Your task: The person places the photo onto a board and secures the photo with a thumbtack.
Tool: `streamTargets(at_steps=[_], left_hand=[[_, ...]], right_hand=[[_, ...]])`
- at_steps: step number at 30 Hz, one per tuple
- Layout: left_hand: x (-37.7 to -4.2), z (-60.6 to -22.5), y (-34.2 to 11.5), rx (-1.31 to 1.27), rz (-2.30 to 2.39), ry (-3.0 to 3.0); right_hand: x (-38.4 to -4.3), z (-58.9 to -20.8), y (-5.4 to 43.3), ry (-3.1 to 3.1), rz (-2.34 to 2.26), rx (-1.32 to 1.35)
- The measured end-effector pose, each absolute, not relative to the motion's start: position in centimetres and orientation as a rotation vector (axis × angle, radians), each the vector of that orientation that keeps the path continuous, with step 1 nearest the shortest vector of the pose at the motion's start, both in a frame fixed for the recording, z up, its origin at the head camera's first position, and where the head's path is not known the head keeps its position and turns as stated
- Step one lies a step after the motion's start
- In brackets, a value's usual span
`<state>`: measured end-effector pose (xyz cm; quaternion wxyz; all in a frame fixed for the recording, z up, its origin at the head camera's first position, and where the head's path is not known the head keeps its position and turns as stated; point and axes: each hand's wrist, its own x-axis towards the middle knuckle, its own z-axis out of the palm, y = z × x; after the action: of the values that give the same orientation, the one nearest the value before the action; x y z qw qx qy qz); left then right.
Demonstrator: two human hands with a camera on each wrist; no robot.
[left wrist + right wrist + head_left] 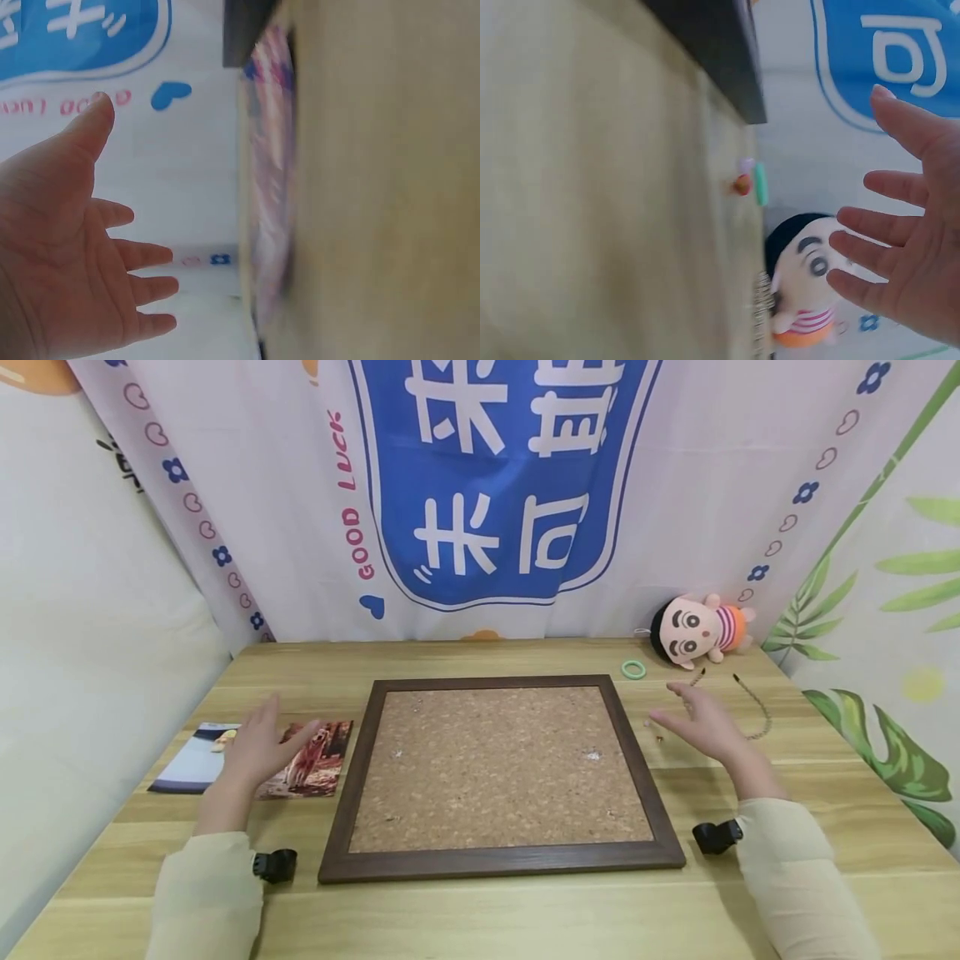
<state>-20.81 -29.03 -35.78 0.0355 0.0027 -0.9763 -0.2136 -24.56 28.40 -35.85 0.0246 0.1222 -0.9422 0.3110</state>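
A corkboard (495, 768) in a dark brown frame lies flat on the wooden table, with silvery scuffed spots on the cork. To its left my left hand (258, 747) hovers over glossy pictures, its fingers extended and holding nothing. One picture shows a dog (318, 756) among red leaves; a paler picture (187, 764) lies beside it, partly hidden by the hand. In the left wrist view the pictures (271, 172) appear edge-on below the palm (67, 255). My right hand (705, 722), also empty with fingers spread, hovers right of the board near tiny pin-like pieces (660, 739) and a dark-tipped chain (765, 718).
A green ring (633, 670) lies beyond the board's far right corner. Behind it a plush doll (697, 631) with black hair and a striped top lies on its side. A printed curtain (487, 622) hangs along the table's back edge.
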Motion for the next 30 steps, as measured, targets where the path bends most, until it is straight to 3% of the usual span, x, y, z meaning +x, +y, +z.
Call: streamTargets(at_steps=[14,30], left_hand=[[-20.5,-37.9,-30.3,0.080,-0.978,-3.040],[-20.5,-38.4,-29.9,0.169,-0.948,-3.102]], right_hand=[[-24.6,-39.7,29.3,-2.839,1.116,0.250],[-24.7,-41.5,28.8,-2.765,1.063,0.055]])
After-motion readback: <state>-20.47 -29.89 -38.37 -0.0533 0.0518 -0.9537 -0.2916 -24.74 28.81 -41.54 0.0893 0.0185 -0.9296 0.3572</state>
